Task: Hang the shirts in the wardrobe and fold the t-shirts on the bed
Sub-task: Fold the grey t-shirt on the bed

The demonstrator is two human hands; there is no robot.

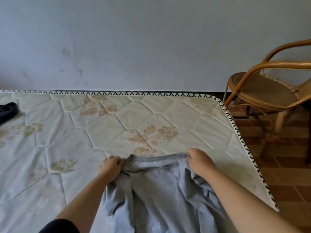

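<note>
As I watch from my end, left hand point(111, 166) pinches the grey t-shirt point(159, 190) at the left end of its collar, fingers curled into the cloth. Right hand point(200, 161) grips the right end, fingers bunched round the fabric. T-shirt lies crumpled on the bed point(117, 118), near its right edge. Dark garment point(8, 110) at far left, rattan chair point(265, 91) beside the bed's corner.

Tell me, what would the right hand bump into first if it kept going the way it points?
Probably nothing but bare mattress: the right hand, gripping the grey t-shirt, points up-left, with the wall beyond.
</note>
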